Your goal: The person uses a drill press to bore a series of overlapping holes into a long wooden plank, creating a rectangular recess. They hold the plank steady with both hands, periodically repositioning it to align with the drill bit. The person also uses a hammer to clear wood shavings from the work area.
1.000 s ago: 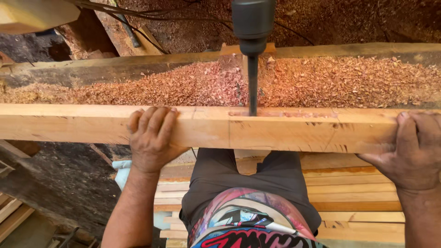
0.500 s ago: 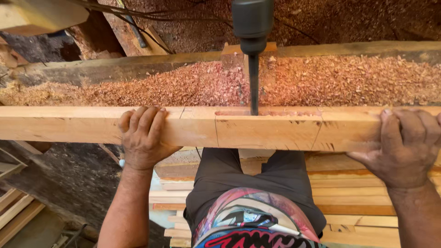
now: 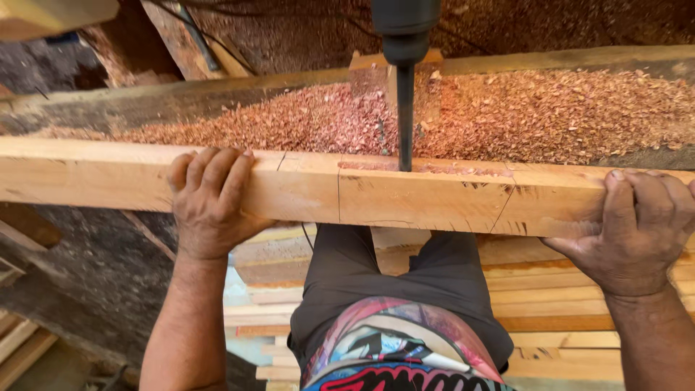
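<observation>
Slid leftward since a second ago: beam (image 3: 405, 199) shifted along the table (image 3: 108, 108), hands travelling with it, drill bit (image 3: 405, 119) now meeting the slot (image 3: 427, 168) further along its length. Left hand (image 3: 210, 199) clamped over the beam's top edge and front face; right hand (image 3: 637, 232) wrapped round the beam near its right end, grip closed. Best fed slowly and evenly, beam pressed flat and square, fingers kept well clear of the bit, pencil lines (image 3: 339, 195) watched as stops, shavings (image 3: 507, 116) kept from packing beneath.
</observation>
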